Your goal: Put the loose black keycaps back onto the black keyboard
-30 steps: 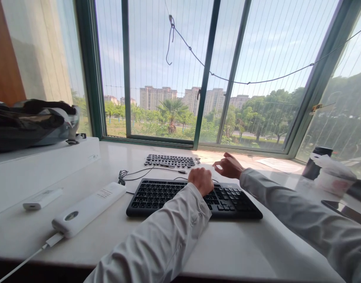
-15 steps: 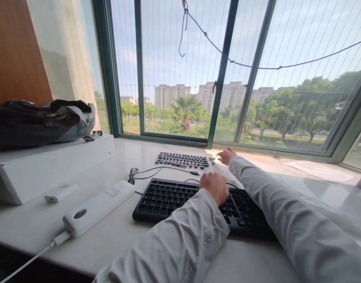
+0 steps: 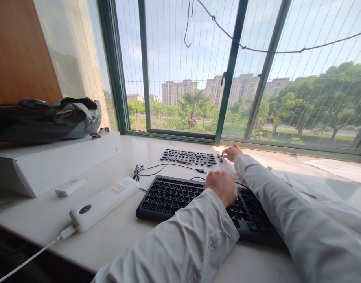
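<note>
My left hand (image 3: 221, 188) is closed in a fist over the right part of a black keyboard (image 3: 161, 210). Its fingers point away from me, so what they may hold is hidden. Many switch positions on the keyboard are bare of caps. Farther back, loose black keycaps (image 3: 188, 157) lie in rows on the white countertop (image 3: 109, 251). At the right end of these rows is my right hand (image 3: 232, 152), its fingers bent together and fingertips down at a small keycap (image 3: 220, 158). The right sleeve covers the keyboard's right end.
A black cable (image 3: 157, 169) with a plug runs between keyboard and keycaps. On the left lie a white power strip-like device (image 3: 104, 204), a small white adapter (image 3: 70, 187) and a white box (image 3: 68, 165) carrying a dark bag (image 3: 45, 122). Paper sheets (image 3: 336, 169) lie right, by the window.
My right hand's fingers have bent down and come against the keycaps at the row's end. The left hand stays over the keyboard. The whole view has shifted slightly.
</note>
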{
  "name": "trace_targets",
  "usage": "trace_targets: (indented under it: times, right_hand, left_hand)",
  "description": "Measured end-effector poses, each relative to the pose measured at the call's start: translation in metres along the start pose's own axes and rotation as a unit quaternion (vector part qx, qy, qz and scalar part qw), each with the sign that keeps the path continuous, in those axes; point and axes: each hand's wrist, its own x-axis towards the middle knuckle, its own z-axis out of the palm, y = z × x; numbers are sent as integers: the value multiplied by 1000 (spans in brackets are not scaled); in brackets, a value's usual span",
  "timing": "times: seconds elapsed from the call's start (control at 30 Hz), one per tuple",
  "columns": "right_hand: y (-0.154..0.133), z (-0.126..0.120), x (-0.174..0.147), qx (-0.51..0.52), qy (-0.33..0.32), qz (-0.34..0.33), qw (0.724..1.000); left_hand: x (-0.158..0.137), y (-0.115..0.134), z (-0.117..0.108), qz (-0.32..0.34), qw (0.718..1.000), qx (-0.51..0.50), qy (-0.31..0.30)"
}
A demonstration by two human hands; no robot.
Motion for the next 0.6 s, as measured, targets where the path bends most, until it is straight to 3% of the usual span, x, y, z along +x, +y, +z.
trace_targets:
  times: [0.17,0.33,0.5,0.6]
  right_hand:
    - [4,-3,0,2,12,14,1000]
    - [14,-26,-22,17,42,13,999]
    - [16,-62,-89,45,83,-26,995]
    - [10,-80,-144,128,153,-77,977]
  left_hand:
    - [0,0,-1,-3,1000,7,-6]
    - [1,-2,-1,-2,1000,20,9]
    - [0,0,-4,2,999,38,22]
    - [-1,1,-4,10,998,40,43]
